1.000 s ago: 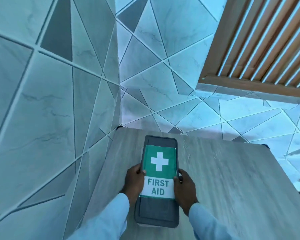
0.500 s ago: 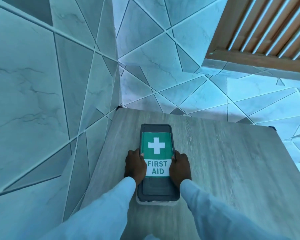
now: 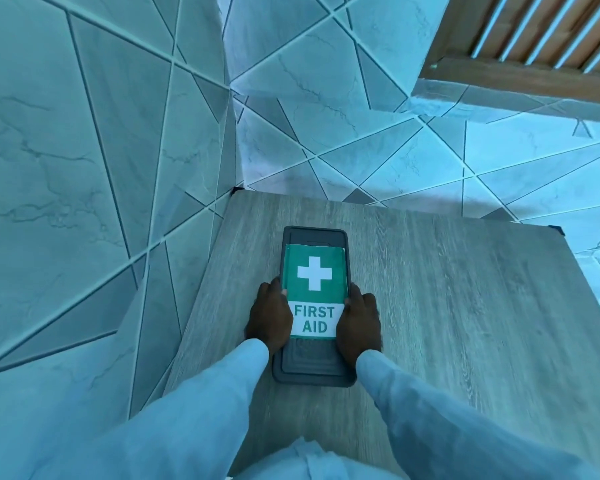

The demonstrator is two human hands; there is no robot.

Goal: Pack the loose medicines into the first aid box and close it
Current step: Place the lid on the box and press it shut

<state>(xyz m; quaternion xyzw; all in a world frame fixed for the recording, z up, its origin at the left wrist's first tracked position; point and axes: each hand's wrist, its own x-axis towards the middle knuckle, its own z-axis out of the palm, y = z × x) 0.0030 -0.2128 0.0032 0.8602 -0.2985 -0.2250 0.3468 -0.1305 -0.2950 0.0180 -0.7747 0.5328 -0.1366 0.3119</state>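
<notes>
Both hands have slid down the box's sides since a second ago. Now the left hand [image 3: 270, 315] and right hand [image 3: 360, 322] clamp the first aid box [image 3: 314, 306] between them on the worktop [image 3: 465, 306], probably pressing its lid shut; no loose medicines show.

The closed first aid box [image 3: 314, 306] conceals its contents. Its long sides hide the fingers of both hands; the bench [image 3: 465, 306] runs off-frame beyond it.
</notes>
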